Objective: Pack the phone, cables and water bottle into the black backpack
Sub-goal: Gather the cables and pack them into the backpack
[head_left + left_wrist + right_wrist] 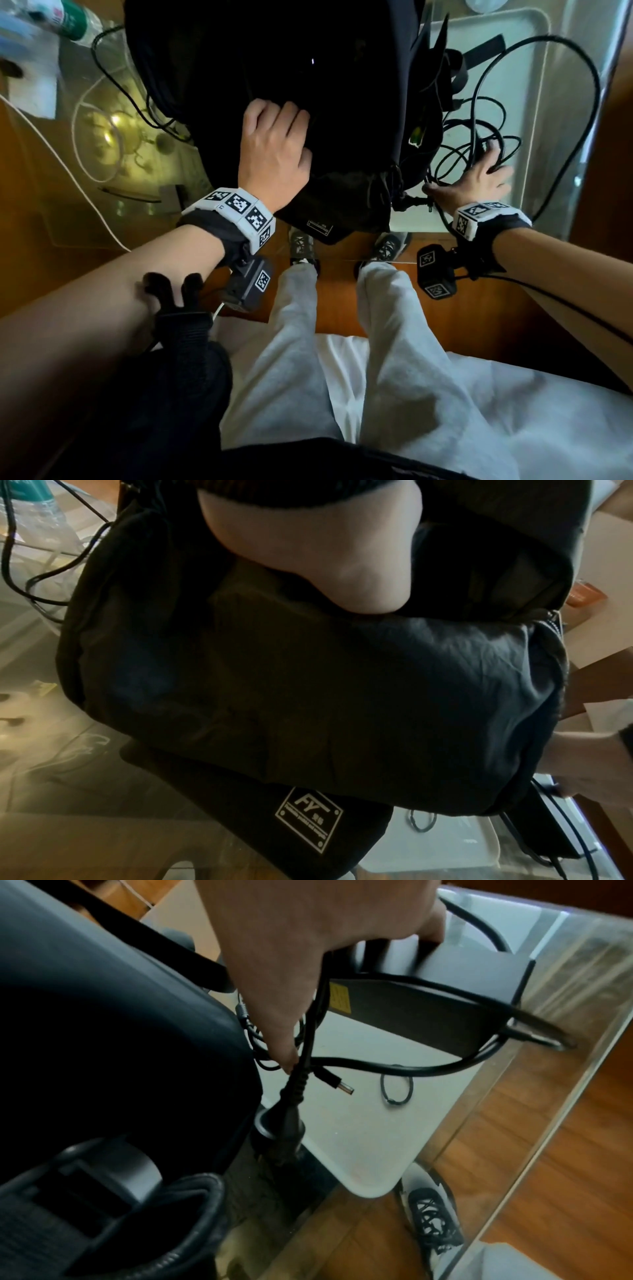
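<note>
Dim, warm glare on glass left; wide-angle edge distortion, motion blur.

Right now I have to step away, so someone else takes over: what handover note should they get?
Left hand grips the black backpack, fingers at its edge. Right hand holds the black power adapter and its cables over the white tray. Water bottle lies on the glass table, far left. Phone not seen. Nothing visibly packed; cables, bottle and phone remain.

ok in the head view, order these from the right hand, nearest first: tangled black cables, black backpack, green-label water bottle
1. Tangled black cables, under the right hand on the white tray.
2. Black backpack, just left of it.
3. Green-label water bottle, far top left.
</note>
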The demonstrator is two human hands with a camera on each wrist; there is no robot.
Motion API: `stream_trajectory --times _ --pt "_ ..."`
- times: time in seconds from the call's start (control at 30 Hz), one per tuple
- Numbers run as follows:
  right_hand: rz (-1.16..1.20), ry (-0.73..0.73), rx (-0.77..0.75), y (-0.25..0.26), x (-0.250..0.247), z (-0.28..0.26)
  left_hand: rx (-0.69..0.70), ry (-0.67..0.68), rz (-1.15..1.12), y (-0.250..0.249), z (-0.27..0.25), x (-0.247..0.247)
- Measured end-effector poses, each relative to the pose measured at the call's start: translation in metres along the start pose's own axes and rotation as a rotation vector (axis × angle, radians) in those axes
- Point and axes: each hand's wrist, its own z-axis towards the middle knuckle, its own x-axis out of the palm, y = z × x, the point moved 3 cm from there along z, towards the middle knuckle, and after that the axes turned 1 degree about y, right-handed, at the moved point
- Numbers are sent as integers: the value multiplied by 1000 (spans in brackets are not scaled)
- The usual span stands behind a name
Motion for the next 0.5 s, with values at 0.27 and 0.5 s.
stream_trajectory --times 0.27,0.5 --pt "-88 70 -87 -13 3 -3 12 -31 -128 7 1 -13" --pt "64 88 -77 -48 4 -43 72 -58 -73 8 -1 -21"
